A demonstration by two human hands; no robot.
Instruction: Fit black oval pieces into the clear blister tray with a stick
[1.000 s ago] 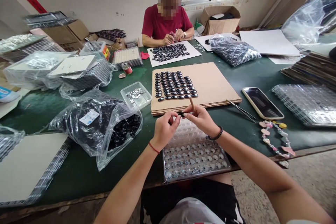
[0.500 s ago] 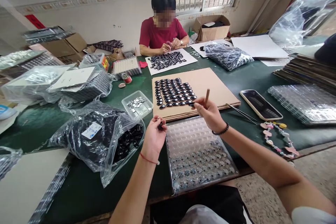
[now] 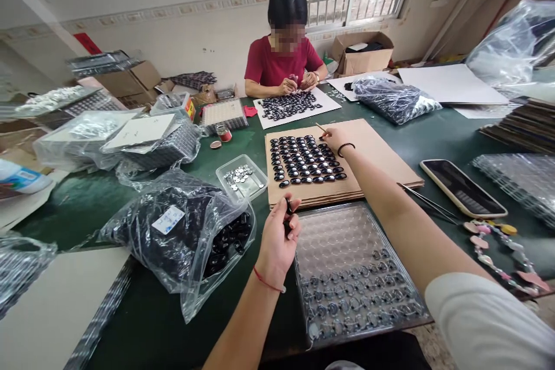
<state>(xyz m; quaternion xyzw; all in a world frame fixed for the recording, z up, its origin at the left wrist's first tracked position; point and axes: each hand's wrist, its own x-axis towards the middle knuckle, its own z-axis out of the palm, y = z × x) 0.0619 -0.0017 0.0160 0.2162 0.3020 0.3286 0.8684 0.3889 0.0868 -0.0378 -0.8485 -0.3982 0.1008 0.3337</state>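
Observation:
My left hand [image 3: 281, 234] is curled round a few small glossy black pieces [image 3: 288, 206], above the near edge of the cardboard. In my right hand [image 3: 335, 139] is a thin wooden stick [image 3: 321, 126], with the fingertips low at the far right end of the rows. A black piece shows at those fingertips; whether they grip it I cannot tell. Rows of black oval pieces with pale shiny centres [image 3: 306, 173] lie on the stacked cardboard sheets [image 3: 381, 156]. Nearer me is a clear tray of round pockets [image 3: 333, 243], its near rows filled with small round items.
To the left, a plastic bag [image 3: 173, 243] spills black pieces beside a clear box [image 3: 243, 176] of silvery discs. Tweezers [image 3: 429, 202], a phone [image 3: 463, 188] and a beaded string [image 3: 485, 254] lie to the right. Opposite, a person [image 3: 284, 63] handles black pieces over a white sheet [image 3: 323, 104].
My right hand has reached away from me, from the near edge of the rows to their far right end, stick still held. My left hand stays near the cardboard's front edge. The view has shifted.

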